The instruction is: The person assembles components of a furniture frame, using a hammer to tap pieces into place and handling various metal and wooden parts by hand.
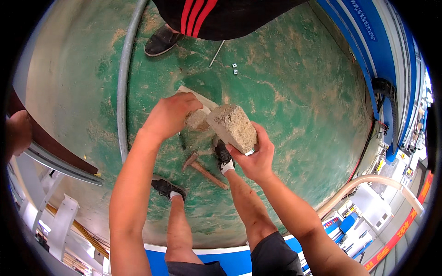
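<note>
Down on the green floor (285, 92) we've got a hammer (202, 169) with a wooden handle lying near the middle of the frame. Further up, a thin metal rod (217, 53) and two small nuts (235, 68) (pretty tiny, hard to make out). A grey hose (123, 87) curves down the left side. Top centre, someone's black shoe (161, 40). Blue machine (391, 69) at right.

A worn green floor (285, 106), dusted with sand, is spreading underfoot; a grey pipe (123, 92) is curving across it, blue machinery (391, 69) standing alongside.
</note>
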`<state>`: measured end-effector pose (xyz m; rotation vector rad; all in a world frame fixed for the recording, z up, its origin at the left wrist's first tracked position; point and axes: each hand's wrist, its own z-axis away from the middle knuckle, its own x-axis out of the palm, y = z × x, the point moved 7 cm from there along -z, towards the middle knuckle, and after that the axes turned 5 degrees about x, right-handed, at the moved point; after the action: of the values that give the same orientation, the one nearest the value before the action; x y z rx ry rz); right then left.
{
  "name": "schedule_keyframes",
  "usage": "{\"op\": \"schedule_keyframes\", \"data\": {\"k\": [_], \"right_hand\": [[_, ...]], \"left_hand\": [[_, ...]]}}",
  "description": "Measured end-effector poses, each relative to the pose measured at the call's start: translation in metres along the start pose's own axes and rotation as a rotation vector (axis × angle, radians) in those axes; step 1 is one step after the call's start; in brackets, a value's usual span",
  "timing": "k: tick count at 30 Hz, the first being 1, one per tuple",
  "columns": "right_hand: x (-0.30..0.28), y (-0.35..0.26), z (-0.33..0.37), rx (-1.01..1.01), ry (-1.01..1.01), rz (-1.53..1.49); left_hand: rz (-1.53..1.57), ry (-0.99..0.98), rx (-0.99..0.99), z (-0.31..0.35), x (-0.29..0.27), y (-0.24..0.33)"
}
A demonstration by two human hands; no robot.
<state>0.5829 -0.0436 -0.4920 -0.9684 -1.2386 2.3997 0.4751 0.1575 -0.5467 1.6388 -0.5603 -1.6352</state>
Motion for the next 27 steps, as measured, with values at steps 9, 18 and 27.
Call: {"op": "schedule_keyframes", "data": {"k": [9, 18, 27], "right_hand": [[0.028, -0.034, 0.001, -0.372, 0.011, 0.180], [0.049, -0.035, -0.006, -0.415, -0.010, 0.238], [0.066, -0.040, -0.012, -0.530, -0.088, 0.292]], "left_hand": [[0.090, 0.159, -0.103, 0.024, -0.001, -0.021], [0.240, 0.241, -0.216, 0.036, 0.011, -0.031], [0.389, 0.422, -0.284, 0.057, 0.022, -0.045]]}}
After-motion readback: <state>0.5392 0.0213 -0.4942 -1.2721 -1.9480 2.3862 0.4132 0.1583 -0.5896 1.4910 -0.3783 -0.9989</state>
